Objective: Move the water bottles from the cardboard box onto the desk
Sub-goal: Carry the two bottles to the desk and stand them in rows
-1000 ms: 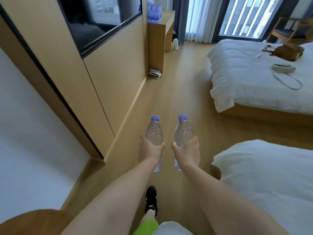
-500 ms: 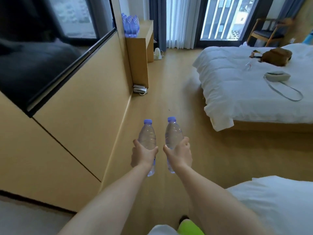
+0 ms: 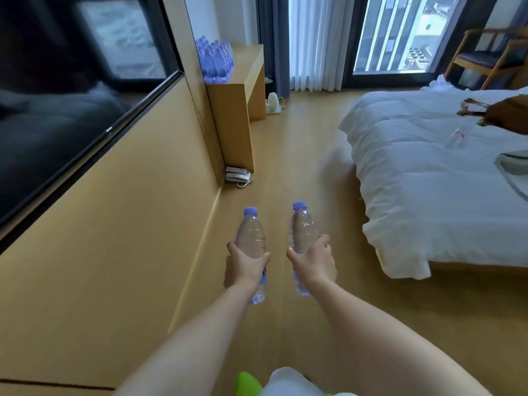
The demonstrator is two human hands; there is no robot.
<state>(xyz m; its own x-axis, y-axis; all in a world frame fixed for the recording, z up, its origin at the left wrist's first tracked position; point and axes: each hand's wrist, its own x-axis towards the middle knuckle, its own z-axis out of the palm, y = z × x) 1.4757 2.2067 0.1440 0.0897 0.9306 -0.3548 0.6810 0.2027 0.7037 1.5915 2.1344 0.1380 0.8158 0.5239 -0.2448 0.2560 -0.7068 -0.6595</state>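
Note:
My left hand (image 3: 245, 267) grips a clear water bottle with a blue cap (image 3: 251, 234) around its middle, held upright over the floor. My right hand (image 3: 314, 262) grips a second such bottle (image 3: 303, 228) the same way, beside the first. Far ahead at the left wall stands the wooden desk (image 3: 248, 70). Several blue-capped bottles (image 3: 215, 60) are grouped on its near end. The cardboard box is not in view.
A wood-panelled wall with a dark TV screen (image 3: 71, 110) runs along my left. A telephone (image 3: 237, 175) lies on the floor at the desk's foot, a white appliance (image 3: 273, 102) beyond it. A white bed (image 3: 443, 172) fills the right; a chair (image 3: 483, 57) stands by the window.
I have walked forward along the wall with both bottles; the desk and the bed are nearer and larger. The second bed at lower right has left the view. Both grips are unchanged.

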